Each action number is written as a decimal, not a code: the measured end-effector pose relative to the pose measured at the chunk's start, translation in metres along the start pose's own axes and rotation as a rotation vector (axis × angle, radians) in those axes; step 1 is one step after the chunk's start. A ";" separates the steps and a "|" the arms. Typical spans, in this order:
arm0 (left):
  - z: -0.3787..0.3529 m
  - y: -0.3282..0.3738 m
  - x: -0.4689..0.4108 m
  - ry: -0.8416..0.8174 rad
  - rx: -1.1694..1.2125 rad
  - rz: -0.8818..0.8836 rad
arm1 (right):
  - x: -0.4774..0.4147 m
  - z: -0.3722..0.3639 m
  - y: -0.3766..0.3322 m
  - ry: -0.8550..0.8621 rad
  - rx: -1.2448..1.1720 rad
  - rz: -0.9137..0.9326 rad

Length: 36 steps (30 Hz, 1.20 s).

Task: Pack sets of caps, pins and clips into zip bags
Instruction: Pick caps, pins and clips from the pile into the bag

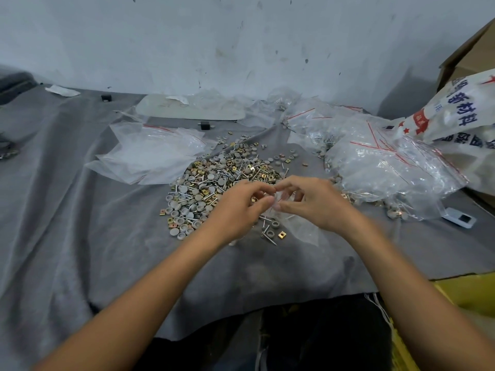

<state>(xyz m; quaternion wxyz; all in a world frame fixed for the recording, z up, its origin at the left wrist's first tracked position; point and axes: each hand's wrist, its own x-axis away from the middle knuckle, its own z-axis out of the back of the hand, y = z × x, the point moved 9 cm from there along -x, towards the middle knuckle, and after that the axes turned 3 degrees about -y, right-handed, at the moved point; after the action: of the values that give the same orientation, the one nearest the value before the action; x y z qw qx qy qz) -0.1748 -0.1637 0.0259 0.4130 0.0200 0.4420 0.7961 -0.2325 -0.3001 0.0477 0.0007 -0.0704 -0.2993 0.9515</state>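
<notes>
- Small clear plastic zip bag [300, 226] sits between your hands, just before the heap of grey caps, steel pins and brass clips [211, 180].
- Left hand [238, 207] and right hand [313, 202] both pinch its mouth; keep it level, I'd say.
- Creased grey cloth [80, 223] underneath, stained white wall [241, 49] behind.

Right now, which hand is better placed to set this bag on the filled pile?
Likely the right hand: it pinches the small bag, and the filled bags lie on its side; the left hand would cross over.
</notes>
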 end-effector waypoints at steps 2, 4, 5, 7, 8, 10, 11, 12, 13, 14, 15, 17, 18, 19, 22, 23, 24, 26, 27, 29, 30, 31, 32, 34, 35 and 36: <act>0.000 -0.001 -0.004 0.001 0.053 0.012 | 0.001 0.005 0.000 0.030 -0.021 -0.007; 0.002 -0.009 -0.004 0.066 0.169 0.068 | 0.004 0.010 0.003 0.063 -0.047 -0.029; 0.001 -0.016 -0.004 0.077 0.226 0.137 | 0.005 0.012 0.004 0.074 -0.056 -0.034; -0.016 -0.032 -0.001 -0.018 0.354 0.325 | 0.008 0.013 0.003 0.090 -0.071 -0.028; -0.027 -0.037 0.001 -0.091 0.445 0.410 | 0.009 0.013 0.002 0.098 -0.077 -0.022; -0.042 -0.040 0.006 -0.165 0.638 0.518 | 0.010 0.009 -0.001 0.102 -0.099 -0.007; -0.046 -0.040 0.007 -0.172 0.707 0.533 | 0.011 0.005 -0.002 0.095 -0.114 0.004; -0.047 -0.040 0.007 -0.174 0.741 0.530 | 0.011 0.002 -0.003 0.081 -0.129 0.014; -0.047 -0.039 0.006 -0.170 0.748 0.519 | 0.012 -0.002 -0.001 0.059 -0.146 0.019; -0.047 -0.039 0.005 -0.162 0.744 0.508 | 0.013 -0.005 0.002 0.033 -0.160 0.015; -0.045 -0.040 0.004 -0.150 0.739 0.503 | 0.014 -0.008 0.007 0.002 -0.161 0.002; -0.041 -0.044 0.004 -0.126 0.704 0.511 | 0.017 -0.017 0.018 -0.085 -0.112 -0.034; -0.039 -0.047 0.004 -0.116 0.673 0.518 | 0.018 -0.024 0.023 -0.130 -0.053 -0.046; -0.038 -0.050 0.004 -0.110 0.637 0.524 | 0.018 -0.030 0.028 -0.162 0.021 -0.052; -0.035 -0.057 0.003 -0.104 0.516 0.535 | 0.020 -0.044 0.046 -0.184 0.135 -0.105; -0.033 -0.058 0.002 -0.106 0.472 0.530 | 0.021 -0.047 0.052 -0.191 0.126 -0.135; -0.032 -0.059 0.001 -0.107 0.435 0.525 | 0.022 -0.049 0.059 -0.197 0.115 -0.160; -0.029 -0.062 0.001 -0.103 0.422 0.532 | 0.025 -0.050 0.067 -0.195 0.113 -0.193; -0.028 -0.062 0.001 -0.103 0.446 0.539 | 0.026 -0.050 0.069 -0.189 0.116 -0.201; -0.028 -0.063 0.002 -0.103 0.507 0.544 | 0.027 -0.048 0.069 -0.196 0.113 -0.209; -0.028 -0.062 0.003 -0.099 0.526 0.541 | 0.028 -0.047 0.067 -0.210 0.110 -0.210; -0.028 -0.062 0.003 -0.095 0.540 0.537 | 0.028 -0.043 0.061 -0.215 0.105 -0.199; -0.028 -0.060 0.003 -0.091 0.549 0.531 | 0.028 -0.037 0.051 -0.202 0.093 -0.166; -0.028 -0.056 0.002 -0.095 0.532 0.509 | 0.023 -0.020 0.017 -0.124 0.037 -0.002; -0.028 -0.054 0.001 -0.103 0.520 0.493 | 0.021 -0.014 -0.002 -0.097 0.025 0.089; -0.029 -0.051 -0.001 -0.111 0.516 0.480 | 0.018 -0.012 -0.018 -0.106 0.042 0.144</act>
<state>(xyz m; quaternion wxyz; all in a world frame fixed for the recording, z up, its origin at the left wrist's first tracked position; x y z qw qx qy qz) -0.1535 -0.1704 -0.0280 0.2190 0.2700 0.5883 0.7301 -0.2498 -0.2782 0.0459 -0.0820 -0.0414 -0.2730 0.9576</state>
